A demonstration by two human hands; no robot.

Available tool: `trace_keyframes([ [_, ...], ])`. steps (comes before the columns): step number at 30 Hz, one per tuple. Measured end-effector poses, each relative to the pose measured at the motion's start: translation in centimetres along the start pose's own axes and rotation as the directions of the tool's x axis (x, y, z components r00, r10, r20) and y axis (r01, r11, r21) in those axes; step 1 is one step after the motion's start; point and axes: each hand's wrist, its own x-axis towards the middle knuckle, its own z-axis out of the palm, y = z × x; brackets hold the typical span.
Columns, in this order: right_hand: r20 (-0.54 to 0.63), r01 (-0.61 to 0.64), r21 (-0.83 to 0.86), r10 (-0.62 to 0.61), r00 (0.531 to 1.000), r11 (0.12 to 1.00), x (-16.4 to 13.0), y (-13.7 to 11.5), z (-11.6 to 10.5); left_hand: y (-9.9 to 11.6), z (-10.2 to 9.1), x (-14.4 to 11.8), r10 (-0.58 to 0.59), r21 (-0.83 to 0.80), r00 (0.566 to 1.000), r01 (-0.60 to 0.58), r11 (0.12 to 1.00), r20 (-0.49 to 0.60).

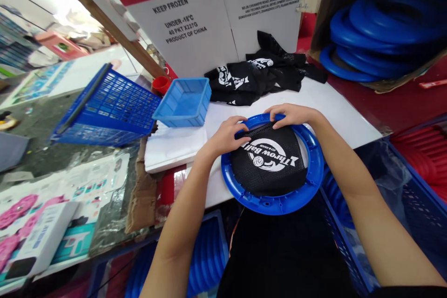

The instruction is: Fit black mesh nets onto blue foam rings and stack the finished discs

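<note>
A blue plastic ring [272, 206] rests at the front edge of the white work surface, its pegged inner side facing up. Inside it lies a round piece of black mesh fabric [251, 174] printed "Throw Ball" in white. A gap shows between mesh and ring at the right side. My left hand [228, 136] is closed at the ring's upper left, thumb and fingers gripping the mesh edge by the rim. Across the far rim curls my right hand [291, 115], its thumb and finger pinching the mesh's top edge. Both hands' other fingers are partly hidden.
More black printed mesh pieces [258, 77] lie in a heap against a white carton [195, 46]. A shallow blue bin [183, 102] and a tilted blue basket [108, 107] stand to the left. Blue rings [380, 32] are stacked in a box at right. Crates of rings sit below.
</note>
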Motion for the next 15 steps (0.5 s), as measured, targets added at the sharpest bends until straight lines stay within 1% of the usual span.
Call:
trace_keyframes([
  [3,0.008,0.012,0.023,-0.012,1.0,1.0,-0.13,-0.01,-0.23,0.14,-0.22,-0.07,-0.019,-0.069,1.0,0.021,0.997,0.025],
  [5,0.007,0.011,0.031,-0.011,1.0,0.999,-0.21,-0.02,-0.35,0.23,-0.41,-0.05,-0.094,-0.176,0.995,0.091,0.98,-0.012],
  [7,-0.007,0.005,0.045,-0.005,1.0,0.999,-0.27,-0.06,-0.41,0.18,-0.6,-0.04,-0.209,-0.289,0.977,0.186,0.939,-0.049],
  [9,-0.024,-0.003,0.062,0.005,1.0,0.998,-0.29,-0.1,-0.41,0.02,-0.76,-0.04,-0.303,-0.372,0.952,0.264,0.89,-0.048],
  [11,-0.033,-0.017,0.076,0.02,0.999,0.997,-0.27,-0.14,-0.38,-0.15,-0.88,-0.04,-0.353,-0.416,0.935,0.311,0.855,-0.025],
  [15,-0.023,-0.047,0.088,0.049,0.999,0.995,-0.2,-0.13,-0.42,-0.25,-0.88,0.08,-0.417,-0.488,0.909,0.365,0.793,0.002],
])
